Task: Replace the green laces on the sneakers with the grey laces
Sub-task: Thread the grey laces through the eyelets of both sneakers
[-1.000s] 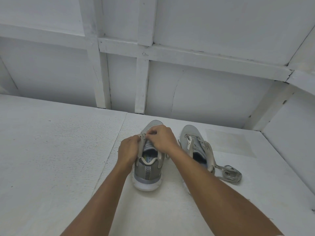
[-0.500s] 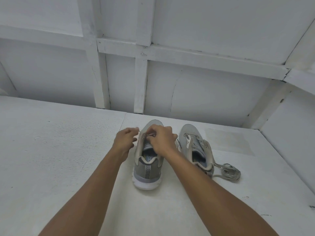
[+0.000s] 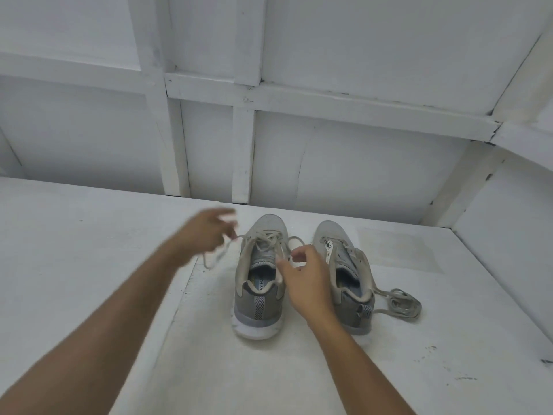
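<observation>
Laces, pale grey, look threaded to the top of the sneaker on the white table, so this reads as tightening. The blurred left hand pinches one strand out sideways, while the right hand curls by the collar, grip unclear. Next comes even tension and a knot; the second sneaker stands just beside, a loose lace bundle at its heel.

The left sneaker stands on the white table; just left of it the blurred left hand pinches its lace; the right hand hovers curled at its right side; the right sneaker and a loose lace bundle lie farther right.
</observation>
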`<control>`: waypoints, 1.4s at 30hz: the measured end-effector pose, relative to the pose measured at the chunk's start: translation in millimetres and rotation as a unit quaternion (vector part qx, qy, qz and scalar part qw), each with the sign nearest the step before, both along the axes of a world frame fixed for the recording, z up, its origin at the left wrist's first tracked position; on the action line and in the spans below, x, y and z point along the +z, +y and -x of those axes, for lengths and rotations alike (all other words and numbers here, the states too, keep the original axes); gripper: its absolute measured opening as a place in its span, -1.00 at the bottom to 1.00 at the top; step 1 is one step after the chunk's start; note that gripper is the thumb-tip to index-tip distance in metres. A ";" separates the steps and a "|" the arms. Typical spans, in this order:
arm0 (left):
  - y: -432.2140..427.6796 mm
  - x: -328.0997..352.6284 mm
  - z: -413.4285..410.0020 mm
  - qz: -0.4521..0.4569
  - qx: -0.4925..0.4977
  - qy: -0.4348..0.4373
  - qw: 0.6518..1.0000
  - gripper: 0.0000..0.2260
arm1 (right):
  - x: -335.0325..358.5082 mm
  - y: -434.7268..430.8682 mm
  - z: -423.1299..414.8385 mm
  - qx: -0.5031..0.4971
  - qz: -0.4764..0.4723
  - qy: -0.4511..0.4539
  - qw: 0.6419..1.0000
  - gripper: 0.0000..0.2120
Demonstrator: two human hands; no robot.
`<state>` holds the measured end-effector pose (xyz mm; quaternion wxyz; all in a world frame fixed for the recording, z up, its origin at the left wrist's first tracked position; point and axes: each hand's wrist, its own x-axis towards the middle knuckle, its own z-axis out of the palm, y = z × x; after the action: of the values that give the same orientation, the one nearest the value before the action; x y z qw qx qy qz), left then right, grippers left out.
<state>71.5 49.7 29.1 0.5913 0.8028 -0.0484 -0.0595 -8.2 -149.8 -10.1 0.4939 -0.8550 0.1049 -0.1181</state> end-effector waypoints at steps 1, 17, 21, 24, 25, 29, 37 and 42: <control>-13.1 -13.5 4.5 -0.124 -0.047 -0.010 0.991 -0.85 | -0.6 1.6 -1.3 0.003 0.002 0.004 1.000 -0.81; 32.0 32.0 -3.4 -0.321 0.023 -0.038 0.946 -0.77 | 18.6 -3.8 -16.3 0.042 0.071 0.047 0.995 -0.84; 17.4 41.8 2.9 -0.291 -0.012 -0.034 0.956 -0.65 | 31.7 -5.3 -25.9 0.056 0.096 0.071 0.991 -0.82; -1.9 42.9 8.3 -0.263 -0.057 -0.074 0.960 -0.74 | 35.7 -6.9 -28.2 0.065 0.100 0.083 0.989 -0.80; -8.9 40.7 8.5 -0.253 -0.067 -0.088 0.961 -0.79 | 35.5 -7.4 -28.0 0.065 0.100 0.084 0.989 -0.78; -37.2 28.8 9.7 -0.250 -0.079 -0.134 0.956 -0.89 | 30.3 -8.1 -28.3 0.056 0.060 0.093 0.992 -0.74; -63.4 15.1 5.5 -0.321 -0.069 -0.159 0.931 -0.87 | 10.6 -6.0 -38.0 0.021 -0.039 0.119 0.992 -0.70; -66.9 14.1 6.2 -0.336 -0.072 -0.167 0.924 -0.86 | 7.0 -5.9 -41.8 0.018 -0.043 0.124 0.991 -0.71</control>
<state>65.3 -17.2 43.2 0.2648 0.9469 -0.1811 0.0201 33.6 -155.6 -3.1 0.5155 -0.8429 0.1544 0.0022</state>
